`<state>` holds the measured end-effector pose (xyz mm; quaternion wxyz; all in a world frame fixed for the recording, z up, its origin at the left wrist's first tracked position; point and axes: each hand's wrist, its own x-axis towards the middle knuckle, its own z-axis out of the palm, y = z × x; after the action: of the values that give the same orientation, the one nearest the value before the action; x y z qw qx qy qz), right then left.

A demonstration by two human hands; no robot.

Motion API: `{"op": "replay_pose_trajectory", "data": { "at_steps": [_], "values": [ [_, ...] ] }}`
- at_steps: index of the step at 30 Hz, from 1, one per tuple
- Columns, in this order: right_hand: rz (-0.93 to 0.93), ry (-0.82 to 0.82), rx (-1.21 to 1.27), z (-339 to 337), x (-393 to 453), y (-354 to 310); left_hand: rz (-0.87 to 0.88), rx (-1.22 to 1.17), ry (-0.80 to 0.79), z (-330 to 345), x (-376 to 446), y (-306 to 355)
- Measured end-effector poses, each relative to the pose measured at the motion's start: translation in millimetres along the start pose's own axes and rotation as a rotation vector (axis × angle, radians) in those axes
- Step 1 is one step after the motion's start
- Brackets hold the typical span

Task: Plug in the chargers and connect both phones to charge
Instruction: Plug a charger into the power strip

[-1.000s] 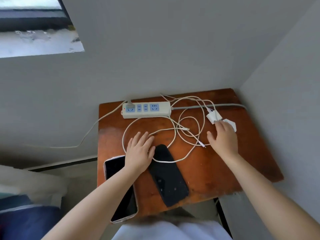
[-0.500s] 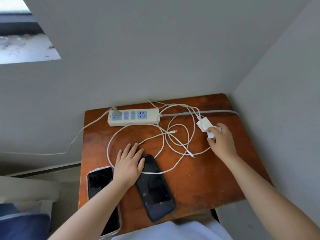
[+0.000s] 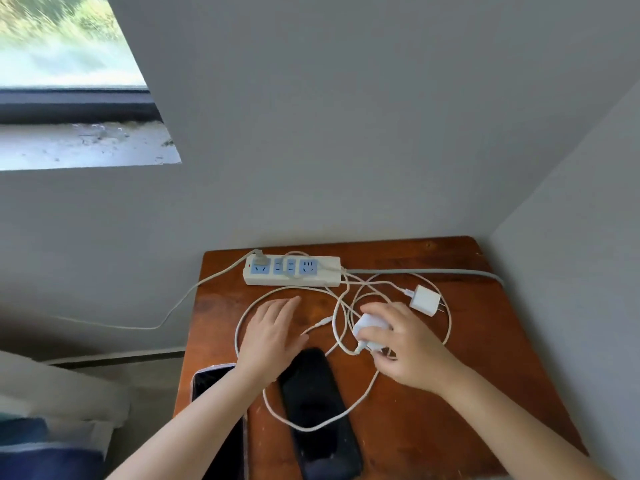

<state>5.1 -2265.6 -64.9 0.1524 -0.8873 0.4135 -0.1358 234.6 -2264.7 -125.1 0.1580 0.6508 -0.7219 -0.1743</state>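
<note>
Two black phones (image 3: 317, 414) lie at the lower middle of the brown wooden desk (image 3: 485, 375). My right hand (image 3: 412, 348) is clamped on one white charger block (image 3: 369, 329) at centre frame; my left hand (image 3: 272, 337) rests flat, fingers apart, below the white power strip (image 3: 292, 270).

A brown wooden table (image 3: 450, 403) stands in a grey-walled corner, below a window (image 3: 65, 53) showing blurred, perhaps leafy, green.

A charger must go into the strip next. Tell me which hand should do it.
Right. The right hand already grips a white charger, near the power strip. The left hand lies flat and empty on the table.
</note>
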Motion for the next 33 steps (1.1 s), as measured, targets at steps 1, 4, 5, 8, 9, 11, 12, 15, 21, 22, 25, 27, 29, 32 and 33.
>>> {"op": "replay_pose_trajectory", "data": {
  "at_steps": [1, 4, 5, 8, 9, 11, 12, 15, 21, 22, 25, 27, 29, 32, 33],
  "values": [
    [-0.002, -0.024, 0.02, -3, -2, -1, 0.047, 0.008, -0.014, 0, 6, 4],
    [0.036, -0.06, 0.043, -13, -8, 5, 0.237, 0.043, -0.116, -3, 30, 26],
    [0.069, -0.059, 0.043, -16, -10, 10, 0.282, 0.044, -0.159, -2, 37, 34],
    [0.17, -0.042, 0.041, -20, -17, 25, 0.356, 0.028, -0.17, -1, 54, 51],
    [0.196, -0.038, 0.044, -20, -19, 30, 0.376, 0.024, -0.174, 1, 58, 55],
    [0.248, -0.021, 0.077, -17, -24, 37, 0.397, 0.051, -0.256, 2, 64, 62],
    [0.276, -0.009, 0.092, -16, -25, 41, 0.377, 0.071, -0.301, 2, 65, 65],
    [0.359, 0.046, 0.023, -11, -24, 49, 0.245, 0.093, -0.276, -6, 64, 57],
    [0.4, 0.124, -0.074, 20, -6, 44, 0.253, 0.261, -0.384, -19, 36, -1],
    [0.39, 0.136, -0.053, 25, -2, 41, 0.249, 0.257, -0.379, -18, 32, -7],
    [0.385, 0.174, -0.057, 37, 2, 39, 0.225, 0.276, -0.329, -12, 17, -17],
    [0.422, 0.126, -0.093, 40, -2, 43, 0.212, 0.234, -0.246, -7, 8, -19],
    [0.448, 0.034, -0.139, 40, -4, 48, 0.225, 0.155, -0.119, -9, 3, -14],
    [0.432, -0.106, -0.247, 38, 3, 49, 0.247, 0.067, 0.038, -11, 5, -9],
    [0.412, -0.147, -0.275, 37, 8, 48, 0.237, 0.034, 0.057, -13, 6, -6]
  ]
}}
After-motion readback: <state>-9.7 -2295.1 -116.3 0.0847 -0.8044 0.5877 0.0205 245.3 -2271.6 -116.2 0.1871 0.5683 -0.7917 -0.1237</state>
